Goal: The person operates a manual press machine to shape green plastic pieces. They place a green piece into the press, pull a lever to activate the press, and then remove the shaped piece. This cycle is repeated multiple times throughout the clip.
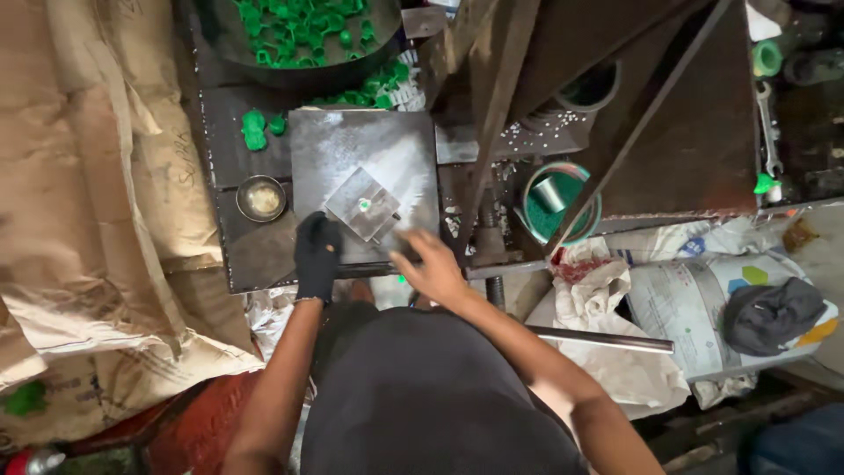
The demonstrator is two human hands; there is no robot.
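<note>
our left hand (316,255), in a black glove, sits at the near left corner of a small square metal block (364,204), fingers curled and touching its edge; we cannot tell whether it truly clamps the block or only steadies it. the block lies turned diamond-wise on a worn steel plate (413,149) of the dark bench, with a small green piece (364,206) seated in its middle. our right hand (432,266), bare, is blurred just right of the block, fingers spread, nothing seen in it.

we judge the block heavy, stiff and smooth-sided: best taken by opposite flat edges, glove side for friction. the green piece looks like light moulded plastic, easily pinched at its rim, likely to skid on polished metal.

left of the plate, a small round metal dish (261,198). beyond it, loose green parts (254,128) and a dark tub of more green parts (299,31). a round green-lined tin (557,204) stands to the right.
</note>
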